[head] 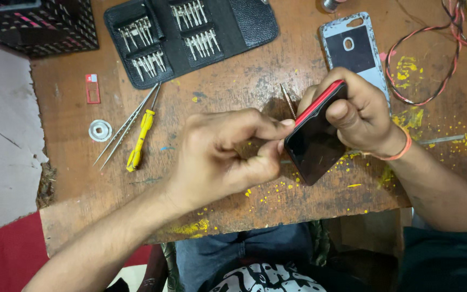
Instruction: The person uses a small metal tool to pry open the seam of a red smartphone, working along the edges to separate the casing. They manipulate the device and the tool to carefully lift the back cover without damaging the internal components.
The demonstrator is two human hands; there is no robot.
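Red-edged phone (314, 141) in right hand (360, 111)

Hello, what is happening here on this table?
A person sits at a worn wooden table and holds a phone with a red edge tilted in the right hand. The left hand pinches at the phone's edge with thumb and fingertips. A thin metal tool sticks up just behind the phone. Near the top lie an open bit case and a phone back cover. To the left lie tweezers and a yellow screwdriver.
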